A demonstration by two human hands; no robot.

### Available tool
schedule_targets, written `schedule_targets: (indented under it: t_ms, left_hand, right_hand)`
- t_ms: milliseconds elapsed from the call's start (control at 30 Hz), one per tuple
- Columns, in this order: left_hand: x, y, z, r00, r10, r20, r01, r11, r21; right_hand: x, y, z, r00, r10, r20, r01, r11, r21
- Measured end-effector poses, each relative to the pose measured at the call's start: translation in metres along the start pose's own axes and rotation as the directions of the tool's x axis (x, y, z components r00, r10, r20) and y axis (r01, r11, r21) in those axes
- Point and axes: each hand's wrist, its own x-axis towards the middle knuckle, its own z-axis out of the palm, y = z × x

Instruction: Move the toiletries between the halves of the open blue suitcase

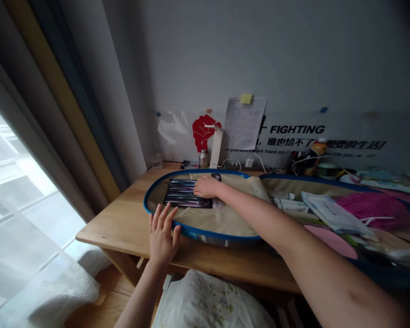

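An open zip case with blue edging and beige lining (232,225) lies on the wooden table. In its left half rests a flat black pack with several long, slim, shiny pieces (179,193) side by side; their kind is too dim to tell. My right hand (207,187) reaches across from the right onto the pack's right part. Its fingers are bent down and close together, and whatever is under the fingertips is hidden. My left hand (164,232) is at the case's front left rim, fingers spread, with fingertips touching the blue edge.
The case's right half holds white tubes (287,200), a plastic packet (331,212), a magenta mesh puff (372,209) and a pink disc (330,241). Behind stand a small metallic bottle (203,158), a white lamp (216,148) and a plugged charger (249,162). Curtains (54,91) hang left.
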Motion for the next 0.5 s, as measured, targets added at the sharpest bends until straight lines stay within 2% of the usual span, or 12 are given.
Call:
schedule_targets:
  t_ms: [267, 500]
  left_hand:
    - [0.002, 0.002, 0.0, 1.0, -0.023, -0.002, 0.023, 1.0, -0.015]
    - [0.001, 0.001, 0.001, 1.0, -0.016, -0.004, 0.016, 1.0, -0.007]
  right_hand:
    - [0.004, -0.008, 0.0, 0.995, 0.073, 0.072, -0.072, 0.997, -0.02]
    - [-0.006, -0.01, -0.013, 0.993, 0.1, 0.059, -0.103, 0.993, 0.054]
